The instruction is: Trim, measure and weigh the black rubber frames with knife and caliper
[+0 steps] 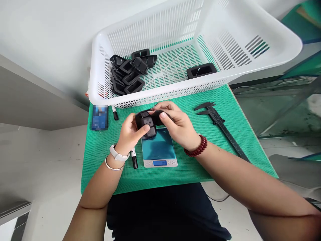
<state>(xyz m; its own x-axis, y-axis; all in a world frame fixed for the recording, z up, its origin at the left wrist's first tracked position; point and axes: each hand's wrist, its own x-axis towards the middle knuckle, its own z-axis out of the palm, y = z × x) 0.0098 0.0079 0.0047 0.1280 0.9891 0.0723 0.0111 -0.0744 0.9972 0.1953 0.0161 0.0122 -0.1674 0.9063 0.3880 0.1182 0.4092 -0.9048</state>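
My left hand (130, 132) is closed on a black plastic part (146, 124), its thumb pressed against the near face. My right hand (177, 124) pinches a dark piece (157, 117) right beside that part. Whether this piece is a second part or belongs to the first, I cannot tell. Both hands are held above the far end of a digital scale (159, 147) with a blue reflective plate and a lit display. A black-capped marker (134, 160) lies left of the scale, close to my left wrist.
Behind the hands stands a white slotted basket (155, 95); several black frame-like parts (130, 72) are heaped at its left, and one more (202, 70) sits at its right. Black calipers (223, 129) lie on the green mat (195, 170). A blue box (99, 117) and another marker (115, 114) are at the left.
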